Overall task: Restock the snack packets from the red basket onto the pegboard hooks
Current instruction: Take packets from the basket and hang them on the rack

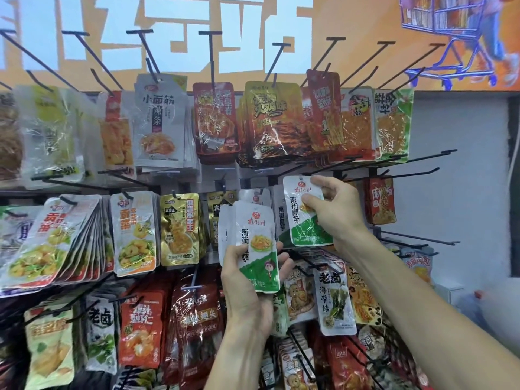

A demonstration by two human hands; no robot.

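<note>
You have two hands in view: your left hand point(247, 280) and your right hand point(334, 209). The right hand pinches one white-and-green packet point(305, 220). The left hand grips a small stack of the same packets point(253, 243); I count two, perhaps three, because the edges overlap. Behind this stack, one or two more of the same kind hang on a hook. Above the stack, the top row of black hooks point(213, 52) shows about nine. To the right of your right hand, three hooks stand bare.
</note>
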